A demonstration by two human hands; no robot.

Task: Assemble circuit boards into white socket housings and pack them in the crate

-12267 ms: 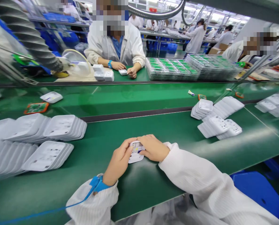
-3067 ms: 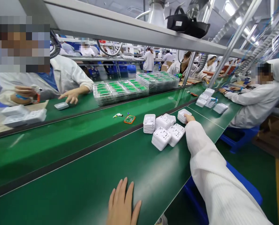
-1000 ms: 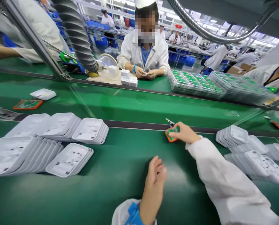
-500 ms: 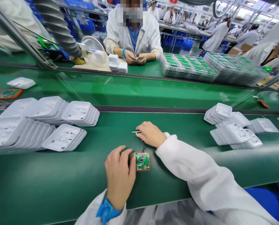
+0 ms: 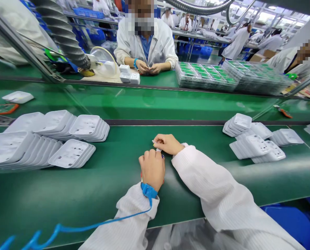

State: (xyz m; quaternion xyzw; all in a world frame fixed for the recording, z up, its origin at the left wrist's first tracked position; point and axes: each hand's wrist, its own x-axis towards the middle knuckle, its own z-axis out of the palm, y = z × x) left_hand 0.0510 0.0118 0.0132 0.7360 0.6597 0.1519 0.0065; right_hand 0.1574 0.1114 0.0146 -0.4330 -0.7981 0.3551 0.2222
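Note:
My right hand (image 5: 167, 143) is closed in a pinch on a small whitish piece (image 5: 153, 141) with a bit of yellow beside it; its exact kind is too small to tell. Just in front of it, my left hand (image 5: 152, 169) has its fingers bent and drawn together near another small white bit (image 5: 158, 150). What these fingers grip, if anything, is hidden. Beneath the left hand lies a green circuit board, almost wholly covered, with only slivers of its orange rim (image 5: 141, 177) showing. A blue strap (image 5: 149, 190) with a coiled cord circles my left wrist.
Stacked white plastic covers stand to the left (image 5: 71, 152) and right (image 5: 257, 146) on the green table (image 5: 113, 201). Beyond the raised ledge, a co-worker (image 5: 147, 41) sits near trays of green boards (image 5: 204, 76). An orange-handled tool (image 5: 283, 111) lies far right.
My left hand has moved right and forward, from the board's left edge to over it, its fingers now close to my right hand. The right hand stays nearly in place, with the piece turned.

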